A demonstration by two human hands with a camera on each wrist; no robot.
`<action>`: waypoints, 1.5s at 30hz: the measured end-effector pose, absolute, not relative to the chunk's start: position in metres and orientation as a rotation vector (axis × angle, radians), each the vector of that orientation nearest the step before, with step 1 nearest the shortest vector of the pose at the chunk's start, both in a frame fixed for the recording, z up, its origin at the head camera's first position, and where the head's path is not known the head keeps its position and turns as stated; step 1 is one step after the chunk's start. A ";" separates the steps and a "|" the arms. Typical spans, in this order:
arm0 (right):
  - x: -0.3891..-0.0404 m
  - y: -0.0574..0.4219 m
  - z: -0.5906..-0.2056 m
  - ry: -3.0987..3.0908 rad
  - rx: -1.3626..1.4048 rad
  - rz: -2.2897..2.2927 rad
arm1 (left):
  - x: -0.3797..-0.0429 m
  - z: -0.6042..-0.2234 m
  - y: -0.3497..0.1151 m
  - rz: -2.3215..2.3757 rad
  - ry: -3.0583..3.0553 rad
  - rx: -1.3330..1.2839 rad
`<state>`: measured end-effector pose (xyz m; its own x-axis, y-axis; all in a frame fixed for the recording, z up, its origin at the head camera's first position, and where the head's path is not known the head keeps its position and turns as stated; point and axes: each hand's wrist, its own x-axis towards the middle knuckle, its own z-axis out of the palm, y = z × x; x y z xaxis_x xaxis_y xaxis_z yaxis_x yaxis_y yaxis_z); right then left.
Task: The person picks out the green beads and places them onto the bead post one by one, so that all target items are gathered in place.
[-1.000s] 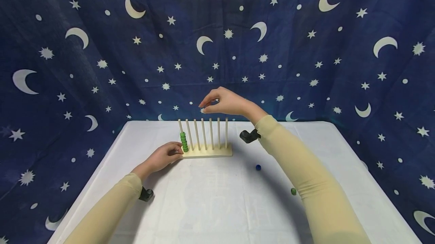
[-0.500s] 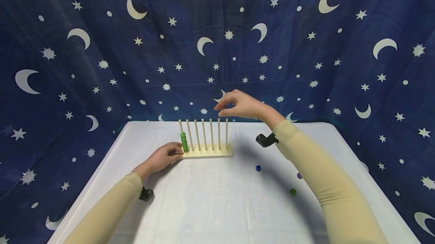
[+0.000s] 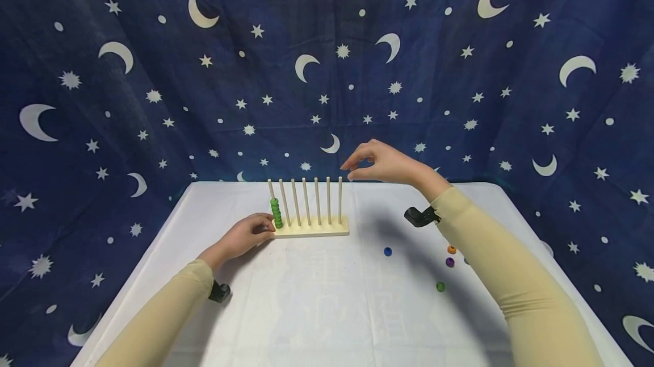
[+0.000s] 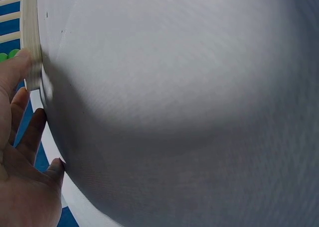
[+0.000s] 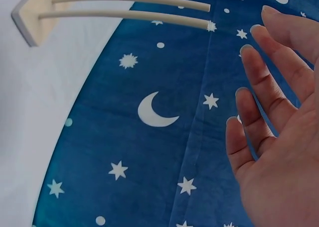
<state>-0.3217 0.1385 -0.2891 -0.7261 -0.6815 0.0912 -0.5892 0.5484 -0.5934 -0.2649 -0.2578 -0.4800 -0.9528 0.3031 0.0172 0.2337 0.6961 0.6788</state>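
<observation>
A pale wooden bead stand (image 3: 317, 230) with a row of upright pegs is on the white table. Its leftmost peg carries a stack of several green beads (image 3: 276, 215). My left hand (image 3: 247, 235) grips the left end of the base. Close up in the left wrist view, the thumb (image 4: 17, 65) presses against the base end (image 4: 31, 33), other fingers spread below. My right hand (image 3: 384, 163) hovers just right of the rightmost peg's top, thumb and index finger apart. The right wrist view shows nothing in that hand's fingers (image 5: 264, 77), with bare pegs (image 5: 124, 19) beyond.
Loose beads lie on the table's right half: blue (image 3: 388, 251), orange (image 3: 452, 249), purple (image 3: 450, 262) and green (image 3: 440, 287). A greyish bead (image 3: 466, 261) peeks out beside the right sleeve. A dark blue star-and-moon cloth (image 3: 286, 71) hangs behind and around the table.
My right hand has moved right and slightly down, from above the middle pegs to beside the last one. The purple and orange beads have come into view from behind the sleeve. The left hand stays put.
</observation>
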 end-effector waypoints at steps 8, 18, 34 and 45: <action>-0.316 0.159 -0.293 2.637 -1.054 -0.921 | -0.266 -0.479 -0.258 1.082 2.811 0.441; -0.307 0.185 -0.305 2.671 -0.937 -0.930 | -0.266 -0.480 -0.258 1.088 2.813 0.442; -0.275 0.224 -0.339 2.667 -0.812 -0.939 | -0.264 -0.480 -0.257 1.108 2.798 0.447; -0.249 0.263 -0.367 2.689 -0.709 -0.951 | -0.262 -0.478 -0.255 1.102 2.797 0.417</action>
<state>-0.2491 0.2628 -0.3673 -0.8645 -0.5018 -0.0296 -0.3715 0.6775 -0.6347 -0.2623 -0.2546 -0.4782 -0.9567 0.2910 0.0012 0.2137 0.6995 0.6819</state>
